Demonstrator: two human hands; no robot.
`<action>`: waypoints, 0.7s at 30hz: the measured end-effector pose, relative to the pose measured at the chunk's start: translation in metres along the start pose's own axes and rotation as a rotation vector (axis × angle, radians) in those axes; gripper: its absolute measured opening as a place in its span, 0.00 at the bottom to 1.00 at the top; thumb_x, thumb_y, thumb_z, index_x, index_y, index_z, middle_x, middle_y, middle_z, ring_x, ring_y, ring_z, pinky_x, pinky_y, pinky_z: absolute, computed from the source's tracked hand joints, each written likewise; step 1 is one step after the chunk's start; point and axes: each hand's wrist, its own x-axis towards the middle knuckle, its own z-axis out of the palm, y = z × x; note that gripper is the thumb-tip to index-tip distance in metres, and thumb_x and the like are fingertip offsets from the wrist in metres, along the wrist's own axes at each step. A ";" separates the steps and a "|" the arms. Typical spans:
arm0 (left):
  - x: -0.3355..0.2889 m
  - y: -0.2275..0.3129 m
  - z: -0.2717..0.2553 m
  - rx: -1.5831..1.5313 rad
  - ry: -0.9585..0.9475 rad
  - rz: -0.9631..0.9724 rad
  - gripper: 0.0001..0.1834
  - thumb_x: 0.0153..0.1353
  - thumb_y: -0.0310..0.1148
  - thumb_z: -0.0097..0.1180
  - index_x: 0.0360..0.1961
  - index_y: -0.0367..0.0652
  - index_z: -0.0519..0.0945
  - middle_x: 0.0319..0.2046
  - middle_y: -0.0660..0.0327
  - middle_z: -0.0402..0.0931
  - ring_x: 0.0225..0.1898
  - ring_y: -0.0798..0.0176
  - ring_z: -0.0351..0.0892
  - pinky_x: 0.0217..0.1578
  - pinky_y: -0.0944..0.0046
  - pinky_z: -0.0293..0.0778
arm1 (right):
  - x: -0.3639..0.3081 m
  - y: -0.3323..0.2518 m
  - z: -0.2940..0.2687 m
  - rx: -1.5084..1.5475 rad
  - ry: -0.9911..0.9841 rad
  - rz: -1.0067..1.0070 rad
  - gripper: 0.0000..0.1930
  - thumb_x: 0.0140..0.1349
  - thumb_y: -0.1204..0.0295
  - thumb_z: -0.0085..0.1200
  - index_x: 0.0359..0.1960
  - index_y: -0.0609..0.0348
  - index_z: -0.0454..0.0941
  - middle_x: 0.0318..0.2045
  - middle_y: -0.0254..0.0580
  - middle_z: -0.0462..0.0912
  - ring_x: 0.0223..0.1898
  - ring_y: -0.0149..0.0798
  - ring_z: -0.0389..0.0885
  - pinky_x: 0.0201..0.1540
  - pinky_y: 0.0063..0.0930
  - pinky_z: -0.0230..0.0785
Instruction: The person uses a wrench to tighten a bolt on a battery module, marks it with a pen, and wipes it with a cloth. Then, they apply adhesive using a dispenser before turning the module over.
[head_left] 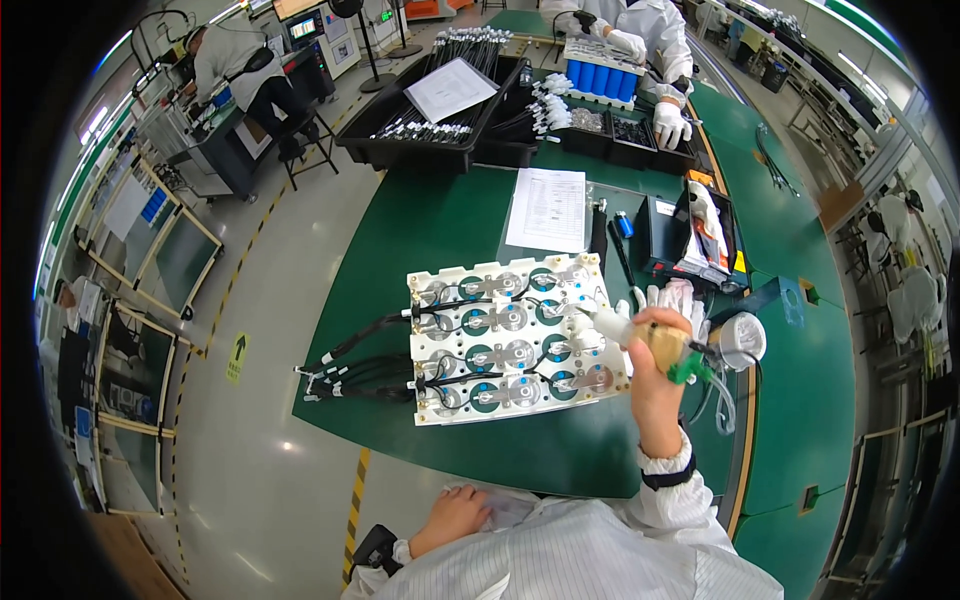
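Observation:
A white battery module (447, 345) lies on the green table, with blue cell ends, metal connecting strips and black wires on its top. My right hand (662, 345) is closed round a dispensing syringe (612, 326) with a pale barrel, an amber part and a green fitting with a clear hose. Its white tip end points left, over the module's right side; whether it touches cannot be made out. A black wire harness (362, 385) runs off the module's left side. Low at the table's front edge, my left hand (452, 517) rests against my white coat, fingers loosely laid and holding nothing.
Right of the module stand a white cup (742, 340) and a black box of tools (690, 235). Behind it lie a printed sheet (546, 208) and a blue-capped pen (625, 226). A black bin of cables (400, 150) stands farther back. Across the table, a gloved co-worker (645, 50) handles another module.

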 end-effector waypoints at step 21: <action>-0.001 -0.002 0.001 -0.030 0.051 0.045 0.14 0.50 0.37 0.55 0.37 0.44 0.75 0.32 0.54 0.72 0.37 0.51 0.74 0.37 0.55 0.68 | -0.035 -0.014 -0.001 -0.323 -0.330 -0.382 0.17 0.43 0.71 0.65 0.32 0.56 0.69 0.34 0.41 0.71 0.36 0.39 0.68 0.40 0.31 0.63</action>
